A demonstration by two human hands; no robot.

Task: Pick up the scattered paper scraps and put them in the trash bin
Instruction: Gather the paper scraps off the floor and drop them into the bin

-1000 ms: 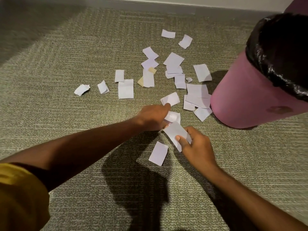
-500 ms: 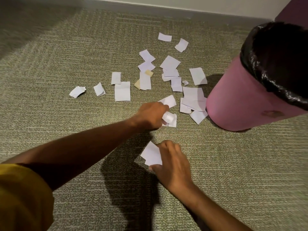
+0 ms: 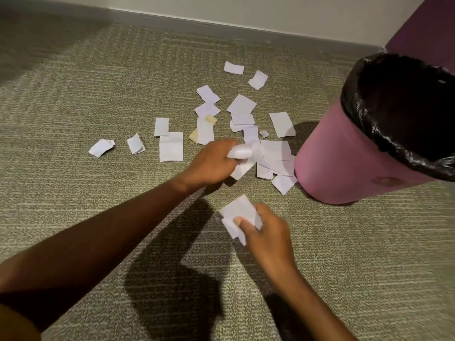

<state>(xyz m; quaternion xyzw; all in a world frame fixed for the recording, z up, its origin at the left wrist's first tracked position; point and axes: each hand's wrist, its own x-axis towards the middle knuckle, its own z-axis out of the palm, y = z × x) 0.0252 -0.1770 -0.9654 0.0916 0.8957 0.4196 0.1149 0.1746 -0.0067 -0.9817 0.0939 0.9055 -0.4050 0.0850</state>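
Your left grip (image 3: 211, 163) is curled round crumpled scraps (image 3: 242, 157), right grip (image 3: 268, 235) pinches flat scraps (image 3: 237, 210): batching both for one dump into trash bin (image 3: 332, 163), I'd guess.

White paper scraps (image 3: 171, 150) lie scattered on the carpet (image 3: 73, 94), mostly flat, a few crumpled. The nearest touch the base of the upright pink, black-lined trash bin (image 3: 332, 163).

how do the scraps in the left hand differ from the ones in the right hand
The left hand grips crumpled scraps, bunched up; the right hand pinches flat scraps, stacked. The crumpled scraps are nearer the trash bin than the flat scraps. Both are white paper.
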